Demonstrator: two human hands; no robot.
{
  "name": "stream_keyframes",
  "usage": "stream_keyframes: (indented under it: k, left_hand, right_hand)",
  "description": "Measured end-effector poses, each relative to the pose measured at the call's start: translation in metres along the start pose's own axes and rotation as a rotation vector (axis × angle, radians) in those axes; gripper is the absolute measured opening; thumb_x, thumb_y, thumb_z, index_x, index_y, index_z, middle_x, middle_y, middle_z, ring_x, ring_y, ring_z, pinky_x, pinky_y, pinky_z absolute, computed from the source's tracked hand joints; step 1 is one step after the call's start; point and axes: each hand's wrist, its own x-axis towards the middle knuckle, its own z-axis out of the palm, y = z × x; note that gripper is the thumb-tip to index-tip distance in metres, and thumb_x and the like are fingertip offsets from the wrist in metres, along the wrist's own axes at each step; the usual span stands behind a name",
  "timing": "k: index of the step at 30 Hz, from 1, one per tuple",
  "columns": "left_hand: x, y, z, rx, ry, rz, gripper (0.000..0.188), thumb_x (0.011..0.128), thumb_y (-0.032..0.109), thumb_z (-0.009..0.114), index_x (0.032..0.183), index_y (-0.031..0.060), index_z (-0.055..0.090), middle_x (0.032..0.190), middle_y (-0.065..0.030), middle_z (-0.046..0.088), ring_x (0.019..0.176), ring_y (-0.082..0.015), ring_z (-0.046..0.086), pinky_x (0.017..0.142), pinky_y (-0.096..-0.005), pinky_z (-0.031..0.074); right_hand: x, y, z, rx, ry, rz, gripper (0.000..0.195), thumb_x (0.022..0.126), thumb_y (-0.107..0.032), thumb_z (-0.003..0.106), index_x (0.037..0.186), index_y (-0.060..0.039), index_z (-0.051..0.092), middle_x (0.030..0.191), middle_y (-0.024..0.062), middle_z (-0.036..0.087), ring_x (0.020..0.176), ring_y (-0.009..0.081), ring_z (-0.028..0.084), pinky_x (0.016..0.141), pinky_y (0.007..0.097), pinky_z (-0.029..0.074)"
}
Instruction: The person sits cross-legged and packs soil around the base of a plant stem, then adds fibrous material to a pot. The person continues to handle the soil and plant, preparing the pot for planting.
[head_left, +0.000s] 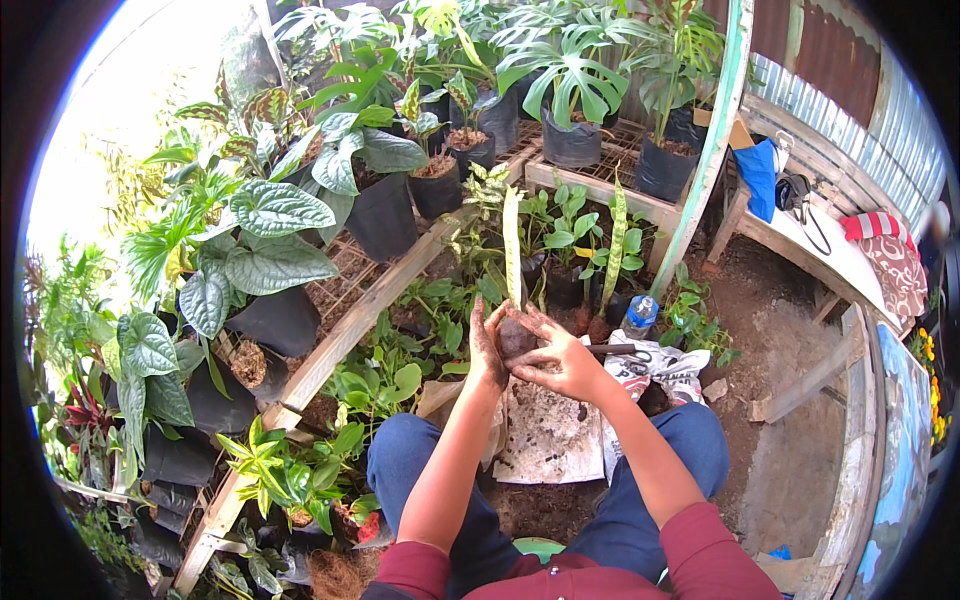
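Observation:
A dark, rounded root ball is cupped between my two soil-smeared hands. From its top a pale yellow-green, upright leaf, like a snake plant's, rises. My left hand presses against the ball's left side with its palm. On the other side, my right hand curls thumb and fingers around it. Below the hands a white sheet, stained with soil crumbs, lies between my knees. A second mottled leaf stands just beyond, its brown root ball beside the bottle.
A capped water bottle stands by white printed plastic bags; a dark tool handle lies near them. Potted plants crowd the left behind a wooden rail. A green-white post rises ahead, with a bench to its right.

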Motion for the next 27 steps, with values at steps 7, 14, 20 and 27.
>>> stream_keyframes:
  k: [7, 14, 20, 27]
  left_hand:
    - [0.007, 0.006, -0.016, -0.079, -0.157, 0.023, 0.055, 0.094, 0.05, 0.044, 0.123, 0.0039, 0.051, 0.115, -0.0138, 0.061, 0.101, -0.0277, 0.062, 0.086, -0.0418, 0.053]
    - [-0.009, 0.012, 0.009, -0.267, -0.188, 0.007, 0.034, 0.092, 0.036, 0.055, 0.111, 0.0081, 0.053, 0.107, -0.0095, 0.06, 0.101, -0.0252, 0.061, 0.085, -0.043, 0.053]
    - [0.011, -0.001, -0.024, -0.33, -0.202, -0.06, 0.027, 0.092, 0.036, 0.053, 0.103, 0.0121, 0.055, 0.096, -0.0057, 0.06, 0.085, -0.0214, 0.063, 0.071, -0.0405, 0.056]
    - [0.019, -0.004, -0.023, -0.144, -0.023, -0.04, 0.034, 0.088, 0.041, 0.057, 0.104, 0.0105, 0.056, 0.091, -0.006, 0.06, 0.074, -0.0221, 0.063, 0.062, -0.0383, 0.054]
  right_hand:
    - [0.003, -0.004, 0.004, 0.082, 0.178, -0.015, 0.055, 0.074, -0.017, 0.077, 0.126, -0.0162, 0.059, 0.141, 0.0132, 0.044, 0.131, 0.0299, 0.042, 0.107, 0.0407, 0.036]
    - [0.002, -0.005, 0.022, 0.485, 0.46, 0.15, 0.046, 0.079, -0.019, 0.073, 0.124, -0.0134, 0.061, 0.134, 0.0116, 0.053, 0.126, 0.0292, 0.048, 0.106, 0.0404, 0.037]
    - [0.008, -0.011, 0.002, 0.091, 0.263, -0.03, 0.035, 0.085, -0.028, 0.066, 0.118, -0.019, 0.066, 0.135, 0.008, 0.053, 0.134, 0.0331, 0.035, 0.11, 0.0461, 0.028]
    - [0.002, 0.015, -0.005, 0.199, 0.11, -0.037, 0.032, 0.088, -0.032, 0.061, 0.118, -0.0217, 0.067, 0.145, 0.0045, 0.042, 0.138, 0.035, 0.028, 0.111, 0.0484, 0.025]
